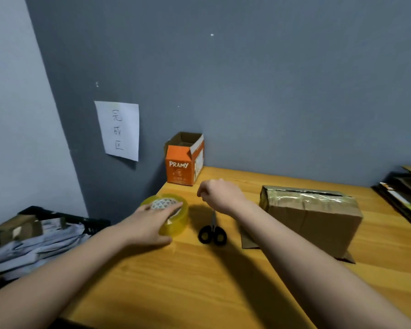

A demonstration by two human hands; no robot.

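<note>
From the near edge, the wooden table (199, 281) runs away under two bare forearms that reach in from either side. The left hand (147, 224) lies flat on top of a roll of clear yellowish tape (179, 218), its fingers stretched straight across the patterned core and its thumb down by the near side of the roll. The roll lies on its side on the table, close to the left edge. Just right of it a pair of black-handled scissors (211, 233) lies closed, with the handles toward me and the blades pointing away. The right hand (220, 194) hangs above the blades and clear of the table. I see its back, with the fingers curled under, and I cannot tell whether they pinch anything. Further right stands a brown cardboard box (311, 219), taped glossy along its top with a dark slit showing, and loose flaps poke out at its foot. Off the table's left side sits a black crate (64, 218) heaped with pale wrapped parcels, and at the far right is a stack of dark trays (403, 198). At the back edge an open orange carton (182, 165) marked PRAMY stands against the grey wall (271, 91). To its left, a white sheet (119, 130) with handwritten characters is stuck to the wall.
</note>
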